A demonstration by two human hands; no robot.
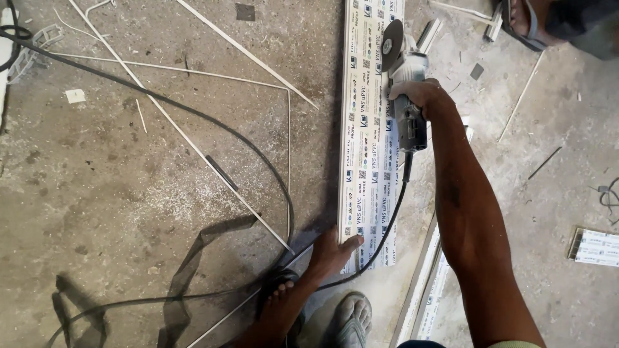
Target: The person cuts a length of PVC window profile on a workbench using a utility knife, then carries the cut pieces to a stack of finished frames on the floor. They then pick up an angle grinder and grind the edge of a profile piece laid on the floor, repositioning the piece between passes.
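A long white plastic profile [369, 161] with printed film lies on the concrete floor, running away from me. My right hand [419, 93] grips the body of a grey angle grinder [405, 84]. Its dark disc [391, 44] stands against the profile's right edge near the far end. My left hand [332, 252] presses flat on the near left corner of the profile, thumb on top. The grinder's black cable [387, 225] runs back along the profile's right side and curves under my left hand.
The black cable [193, 116] loops wide across the floor at left. Thin white strips [193, 145] and offcuts lie scattered there. More white profiles [422, 283] lie at lower right, a short piece [596, 248] at far right. My sandalled foot [351, 319] is at the bottom. Another person's foot [548, 22] is at the top right.
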